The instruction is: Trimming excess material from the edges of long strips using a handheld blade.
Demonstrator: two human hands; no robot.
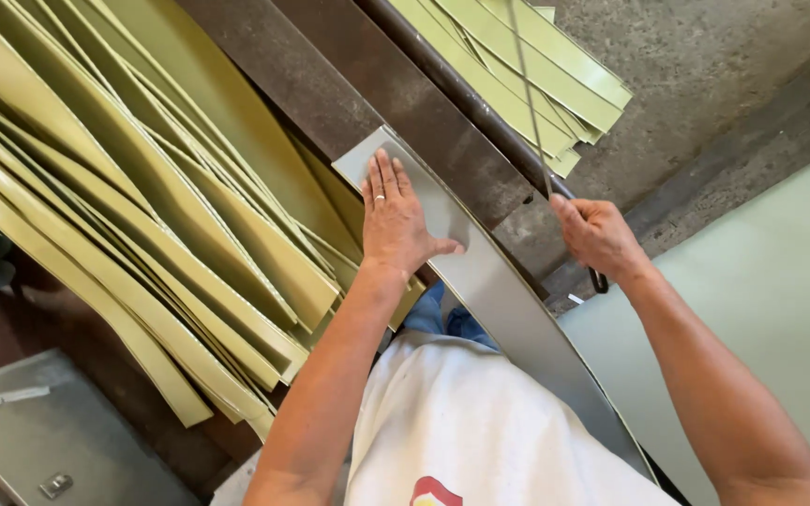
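The left hand (pixel 392 217) lay flat and open on a grey metal strip (pixel 489 281), pressing it down so it would not slide on the brown bench (pixel 330 84). The right hand (pixel 596 234), just right of the strip, was closed around a thin rod (pixel 529 103), likely to keep it steady. A big pile of yellow-green strips (pixel 133 206) lay left of the grey strip, and a smaller pile (pixel 527 75) lay beyond it.
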